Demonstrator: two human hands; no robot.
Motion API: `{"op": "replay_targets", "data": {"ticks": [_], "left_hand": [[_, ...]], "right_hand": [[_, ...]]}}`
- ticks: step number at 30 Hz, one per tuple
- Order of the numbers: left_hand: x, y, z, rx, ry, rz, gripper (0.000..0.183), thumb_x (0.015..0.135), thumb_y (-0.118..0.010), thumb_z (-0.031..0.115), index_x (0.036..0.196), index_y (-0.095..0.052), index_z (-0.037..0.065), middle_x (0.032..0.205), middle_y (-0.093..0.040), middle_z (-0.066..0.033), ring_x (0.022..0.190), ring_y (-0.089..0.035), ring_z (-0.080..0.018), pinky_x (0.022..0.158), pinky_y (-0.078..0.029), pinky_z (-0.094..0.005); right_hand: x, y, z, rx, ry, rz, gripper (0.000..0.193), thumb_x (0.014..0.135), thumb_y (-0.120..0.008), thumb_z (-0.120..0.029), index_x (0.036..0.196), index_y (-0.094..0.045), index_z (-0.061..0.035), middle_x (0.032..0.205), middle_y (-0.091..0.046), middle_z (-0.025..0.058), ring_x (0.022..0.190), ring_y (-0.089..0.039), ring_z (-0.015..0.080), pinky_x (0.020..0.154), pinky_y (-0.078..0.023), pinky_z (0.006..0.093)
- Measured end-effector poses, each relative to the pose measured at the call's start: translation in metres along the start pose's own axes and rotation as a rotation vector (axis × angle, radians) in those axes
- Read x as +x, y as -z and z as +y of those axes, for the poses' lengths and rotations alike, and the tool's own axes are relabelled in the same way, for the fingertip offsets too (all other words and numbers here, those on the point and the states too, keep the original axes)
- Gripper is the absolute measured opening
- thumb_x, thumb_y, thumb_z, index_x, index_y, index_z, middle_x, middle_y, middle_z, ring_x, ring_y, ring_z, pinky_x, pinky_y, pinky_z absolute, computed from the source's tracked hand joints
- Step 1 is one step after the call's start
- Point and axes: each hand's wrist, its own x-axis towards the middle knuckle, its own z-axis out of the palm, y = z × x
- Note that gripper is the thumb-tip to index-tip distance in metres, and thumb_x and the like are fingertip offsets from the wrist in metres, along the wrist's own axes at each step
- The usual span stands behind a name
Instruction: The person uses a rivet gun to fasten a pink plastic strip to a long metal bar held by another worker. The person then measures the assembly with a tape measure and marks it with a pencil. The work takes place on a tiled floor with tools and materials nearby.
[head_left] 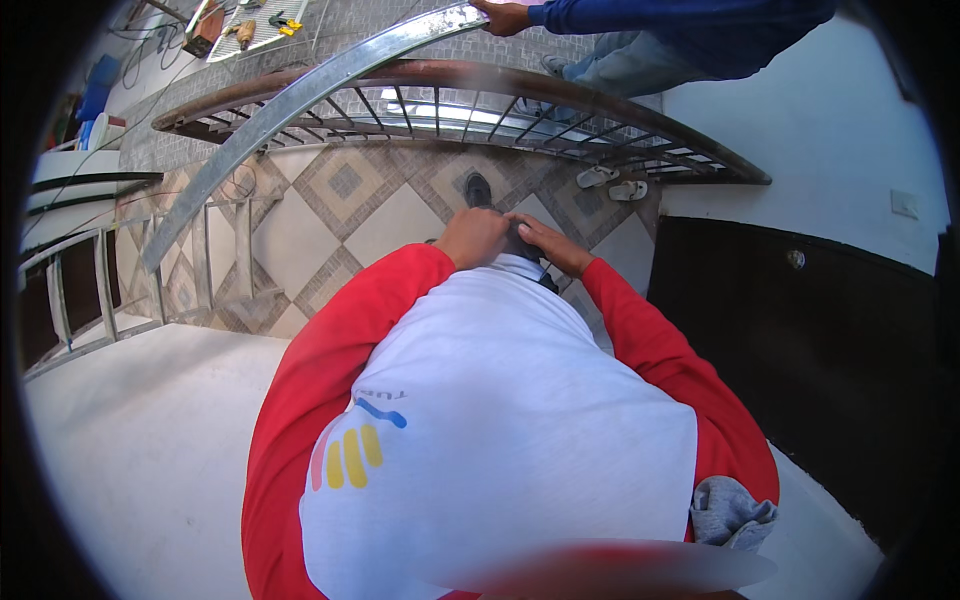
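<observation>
My left hand (475,237) is curled closed in front of my waist, its knuckles up. Close against it, my right hand (556,245) bends its fingers over a small dark thing (520,240) at the hem of my white shirt (500,400). The hands cover most of that dark thing, so its kind cannot be made out. Beyond the railing, another person's hand (503,17) in a blue sleeve grips the far end of a long, curved-looking metal strip (215,170). The strip slopes over the railing toward the left.
A railing with a brown top rail (580,90) crosses ahead. At left stands a metal ladder (155,270). Sandals (628,190) lie on the patterned tiles (385,225). A dark door (790,330) is at right. A drill (243,34) lies at the far left.
</observation>
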Motion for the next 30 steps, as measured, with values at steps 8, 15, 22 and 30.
{"op": "replay_targets", "data": {"ticks": [8, 15, 22, 30], "left_hand": [[-0.001, 0.010, 0.005, -0.026, -0.005, 0.001, 0.019, 0.088, -0.066, 0.022, 0.098, -0.070, 0.007, 0.087, -0.071, -0.0160, 0.083, -0.069, -0.0410, 0.072, -0.055, -0.0535], [-0.004, 0.024, 0.006, -0.032, 0.025, 0.040, 0.027, 0.088, -0.071, 0.031, 0.086, -0.068, 0.005, 0.084, -0.070, -0.0174, 0.083, -0.069, -0.0408, 0.073, -0.054, -0.0526], [0.000, 0.017, -0.003, -0.017, 0.052, -0.014, 0.029, 0.086, -0.073, 0.034, 0.090, -0.072, 0.005, 0.083, -0.071, -0.0190, 0.082, -0.069, -0.0416, 0.073, -0.054, -0.0541], [0.000, 0.021, -0.011, -0.030, 0.039, -0.067, 0.029, 0.084, -0.071, 0.034, 0.085, -0.073, 0.005, 0.081, -0.071, -0.0206, 0.081, -0.069, -0.0427, 0.075, -0.055, -0.0544]], "right_hand": [[-0.001, 0.005, -0.016, -0.163, -0.144, -0.071, 0.076, 0.103, -0.044, -0.064, 0.155, -0.039, -0.0074, 0.154, -0.044, 0.0153, 0.142, -0.040, 0.0255, 0.117, -0.032, 0.0387], [0.001, 0.010, -0.026, -0.353, -0.373, -0.026, 0.076, 0.101, -0.051, -0.061, 0.153, -0.044, -0.0056, 0.149, -0.049, 0.0179, 0.133, -0.050, 0.0280, 0.102, -0.047, 0.0394], [0.007, 0.005, -0.016, -0.404, 0.122, -0.003, 0.077, 0.098, -0.060, -0.057, 0.157, -0.041, -0.0113, 0.158, -0.041, 0.0157, 0.143, -0.042, 0.0305, 0.118, -0.035, 0.0418], [0.013, 0.005, -0.020, -0.412, 0.010, -0.029, 0.072, 0.101, -0.058, -0.053, 0.157, -0.041, -0.0111, 0.155, -0.045, 0.0187, 0.143, -0.044, 0.0321, 0.119, -0.035, 0.0438]]}}
